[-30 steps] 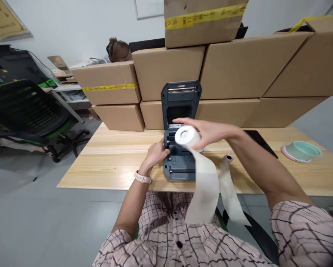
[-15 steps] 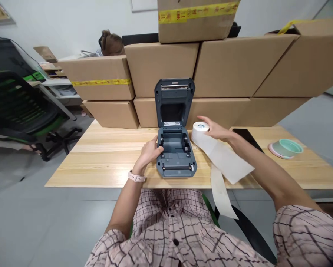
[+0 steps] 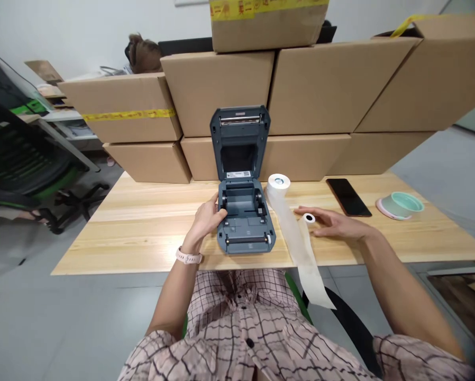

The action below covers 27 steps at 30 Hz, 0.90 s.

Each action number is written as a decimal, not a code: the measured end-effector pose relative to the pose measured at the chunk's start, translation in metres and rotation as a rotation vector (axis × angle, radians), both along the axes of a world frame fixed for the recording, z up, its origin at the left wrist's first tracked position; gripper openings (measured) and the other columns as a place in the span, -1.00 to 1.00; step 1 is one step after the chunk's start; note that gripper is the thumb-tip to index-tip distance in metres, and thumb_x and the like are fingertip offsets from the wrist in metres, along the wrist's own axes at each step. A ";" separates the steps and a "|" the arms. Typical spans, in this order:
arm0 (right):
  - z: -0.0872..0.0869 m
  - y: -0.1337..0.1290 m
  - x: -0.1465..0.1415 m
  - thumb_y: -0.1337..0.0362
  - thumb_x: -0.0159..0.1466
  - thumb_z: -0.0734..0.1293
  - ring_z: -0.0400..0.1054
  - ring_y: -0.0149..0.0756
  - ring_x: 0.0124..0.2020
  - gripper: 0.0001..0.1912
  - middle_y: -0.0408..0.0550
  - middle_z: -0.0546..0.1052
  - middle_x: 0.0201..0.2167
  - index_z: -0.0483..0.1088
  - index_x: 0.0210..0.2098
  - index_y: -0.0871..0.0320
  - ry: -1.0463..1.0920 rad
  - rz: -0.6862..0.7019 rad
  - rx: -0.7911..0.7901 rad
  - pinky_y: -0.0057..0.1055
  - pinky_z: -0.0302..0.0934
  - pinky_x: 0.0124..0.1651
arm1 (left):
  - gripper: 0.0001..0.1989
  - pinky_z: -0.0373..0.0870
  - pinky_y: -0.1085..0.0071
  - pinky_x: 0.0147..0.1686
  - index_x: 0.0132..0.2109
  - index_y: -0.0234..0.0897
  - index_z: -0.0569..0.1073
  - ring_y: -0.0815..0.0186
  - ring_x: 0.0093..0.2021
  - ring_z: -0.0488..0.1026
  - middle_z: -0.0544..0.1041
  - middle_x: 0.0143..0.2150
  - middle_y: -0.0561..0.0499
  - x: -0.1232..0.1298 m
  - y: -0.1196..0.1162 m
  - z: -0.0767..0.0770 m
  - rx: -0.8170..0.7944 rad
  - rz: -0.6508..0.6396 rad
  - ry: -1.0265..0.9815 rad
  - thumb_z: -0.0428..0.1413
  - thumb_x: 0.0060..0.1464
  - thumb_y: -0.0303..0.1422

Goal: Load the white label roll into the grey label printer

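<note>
A dark grey label printer (image 3: 246, 211) stands on the wooden table with its lid raised and its inner bay bare. My left hand (image 3: 207, 218) grips the printer's left side, thumb over the rim. To the printer's right stands a large white label roll (image 3: 279, 183), its strip trailing toward the table's front edge. My right hand (image 3: 336, 223) is beside a small roll with a black core (image 3: 309, 218), fingers apart around it; whether they touch it is hard to tell. A second strip from the small roll hangs over the front edge.
Stacked cardboard boxes (image 3: 217, 90) line the table's back. A black phone (image 3: 348, 197) and a green bowl (image 3: 407, 205) lie to the right. Behind the boxes, a person's head shows. An office chair (image 3: 27, 164) stands at the left.
My right hand has let go of the large roll and moved right and toward me, to the small roll. The phone and small roll have come into view. The camera view has shifted slightly.
</note>
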State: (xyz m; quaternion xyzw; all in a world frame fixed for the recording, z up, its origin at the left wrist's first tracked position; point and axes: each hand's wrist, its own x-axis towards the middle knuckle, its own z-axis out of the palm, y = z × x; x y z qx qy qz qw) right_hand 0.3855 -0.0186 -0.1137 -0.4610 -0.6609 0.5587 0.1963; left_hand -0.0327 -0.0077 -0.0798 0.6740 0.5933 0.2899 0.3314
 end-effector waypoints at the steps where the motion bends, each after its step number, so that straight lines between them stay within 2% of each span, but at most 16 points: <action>1: -0.003 -0.008 -0.005 -0.04 0.10 0.59 0.17 0.12 0.45 -0.16 0.09 0.38 0.39 0.38 0.32 -0.02 -0.011 -0.023 0.011 0.08 0.17 0.41 | -0.34 0.29 0.38 -0.29 0.30 -0.28 0.43 0.25 -0.38 0.42 0.58 -0.33 0.01 0.000 0.000 -0.001 0.006 -0.005 -0.008 0.06 0.00 -0.43; 4: 0.003 -0.022 -0.018 -0.12 0.13 0.55 0.48 0.09 0.15 -0.32 0.17 0.60 0.13 0.54 0.12 0.12 0.016 -0.062 -0.049 -0.03 0.38 0.20 | -0.33 0.26 0.40 -0.33 0.31 -0.27 0.42 0.28 -0.42 0.38 0.56 -0.35 0.03 0.000 -0.001 -0.003 0.007 -0.009 -0.041 0.06 0.00 -0.43; 6: 0.023 -0.027 -0.024 -0.12 0.17 0.53 0.56 -0.02 -0.07 -0.48 0.10 0.67 -0.10 0.59 -0.05 0.10 0.066 0.005 -0.060 -0.14 0.44 0.02 | -0.34 0.23 0.41 -0.35 0.30 -0.29 0.43 0.30 -0.45 0.34 0.53 -0.41 0.06 0.000 -0.001 -0.004 0.003 0.005 -0.061 0.06 -0.01 -0.44; 8: 0.055 -0.029 -0.036 -0.11 0.21 0.50 0.56 -0.08 -0.13 -0.56 0.00 0.66 -0.23 0.60 -0.08 0.04 0.139 0.148 0.066 -0.19 0.43 -0.02 | -0.35 0.20 0.42 -0.37 0.27 -0.30 0.45 0.31 -0.48 0.31 0.47 -0.47 0.09 0.001 -0.002 -0.004 0.002 0.017 -0.074 0.07 -0.02 -0.44; 10: 0.090 -0.027 -0.059 -0.12 0.28 0.45 0.54 -0.11 -0.08 -0.56 -0.04 0.65 -0.20 0.57 0.02 -0.01 0.151 0.318 0.281 -0.21 0.39 0.03 | -0.36 0.19 0.42 -0.38 0.26 -0.30 0.46 0.31 -0.49 0.29 0.44 -0.49 0.11 0.002 -0.003 -0.004 0.012 0.025 -0.089 0.07 -0.02 -0.44; 11: 0.105 -0.024 -0.076 -0.09 0.32 0.41 0.52 -0.11 -0.04 -0.55 -0.03 0.64 -0.09 0.54 0.09 -0.01 0.080 0.395 0.382 -0.22 0.37 0.04 | -0.36 0.18 0.42 -0.38 0.26 -0.29 0.47 0.32 -0.49 0.28 0.43 -0.49 0.11 0.002 -0.003 -0.005 0.017 0.026 -0.096 0.07 -0.02 -0.44; 13: 0.124 -0.014 -0.115 -0.04 0.42 0.31 0.48 -0.11 0.01 -0.55 0.00 0.60 0.02 0.47 0.20 0.00 -0.120 0.404 0.594 -0.21 0.32 0.07 | -0.36 0.18 0.42 -0.38 0.26 -0.28 0.47 0.32 -0.49 0.26 0.42 -0.49 0.11 0.002 -0.003 -0.005 0.023 0.023 -0.102 0.06 -0.02 -0.44; 15: 0.125 0.000 -0.151 0.00 0.48 0.21 0.45 -0.07 0.01 -0.56 0.06 0.58 0.02 0.44 0.21 0.06 -0.282 0.391 0.764 -0.16 0.28 0.07 | -0.36 0.17 0.42 -0.38 0.26 -0.28 0.47 0.32 -0.49 0.23 0.39 -0.51 0.12 0.002 -0.003 -0.005 0.020 0.019 -0.101 0.06 -0.01 -0.44; 18: 0.103 0.024 -0.186 0.06 0.50 0.18 0.42 -0.02 0.00 -0.59 0.13 0.57 0.02 0.43 0.19 0.10 -0.442 0.441 0.844 -0.13 0.25 0.04 | -0.35 0.16 0.41 -0.38 0.28 -0.28 0.46 0.32 -0.50 0.21 0.36 -0.53 0.13 0.002 -0.004 -0.006 0.016 0.023 -0.106 0.07 -0.01 -0.44; 22: 0.075 0.042 -0.196 0.11 0.48 0.21 0.41 0.01 0.00 -0.62 0.12 0.58 0.00 0.43 0.19 0.10 -0.575 0.506 0.817 -0.10 0.24 0.04 | -0.34 0.15 0.42 -0.39 0.29 -0.28 0.45 0.32 -0.50 0.21 0.34 -0.54 0.14 0.002 -0.004 -0.008 0.015 0.031 -0.122 0.07 -0.01 -0.44; 27: 0.071 0.023 -0.191 0.14 0.41 0.35 0.33 0.03 0.08 -0.45 0.14 0.51 0.10 0.29 0.35 0.09 -0.461 0.410 0.868 -0.01 0.27 0.12 | -0.32 0.15 0.42 -0.39 0.31 -0.28 0.43 0.32 -0.50 0.21 0.35 -0.54 0.15 0.002 -0.004 -0.011 0.023 0.046 -0.158 0.08 -0.01 -0.44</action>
